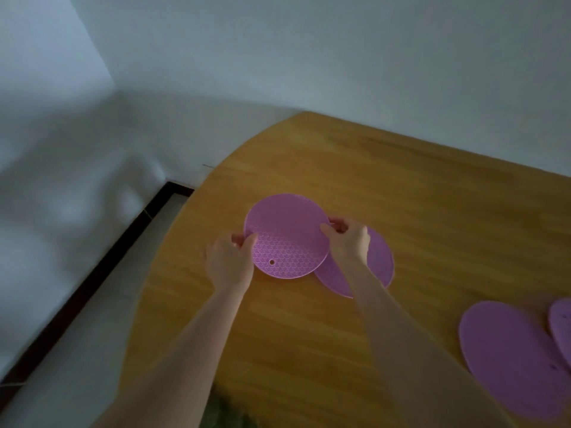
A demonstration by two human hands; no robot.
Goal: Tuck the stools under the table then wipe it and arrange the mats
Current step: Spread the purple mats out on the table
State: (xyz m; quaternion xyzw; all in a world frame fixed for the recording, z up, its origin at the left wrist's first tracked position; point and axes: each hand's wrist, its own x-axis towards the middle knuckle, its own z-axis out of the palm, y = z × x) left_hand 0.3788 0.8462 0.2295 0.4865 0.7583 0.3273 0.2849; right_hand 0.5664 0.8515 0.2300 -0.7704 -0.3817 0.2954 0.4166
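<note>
the wooden desk (401, 186) took up the right of the view. its curved end ran out toward a pale wall (309, 57), with a dark skirting strip (102, 267) along the floor (102, 350). no stool and no cloth showed, so the step in hand was judged to be the last one, arranging the mats.

at the near right edge of the desk lay a pink mat (506, 359) with another mat (562, 329) close beside it, both blurred. near the curved end, the top mat (287, 236) sat partly over a lower mat (381, 261) and covered its left side.

the hands were apart, one on each side of the top mat. the left hand (230, 261) pinched its left rim with the thumb on top, and the right hand (349, 239) gripped its right rim with curled fingers. whether the mat was lifted clear or resting on the one beneath could not be told.

the mat was round, so it had no long axis. its textured face was up and its small hang hole (272, 262) pointed to the near side, by the left wrist.

the next move likely called for drawing this mat off the lower one. it would need to be kept level, since it looked soft, and laid flat on bare wood apart from the others.
</note>
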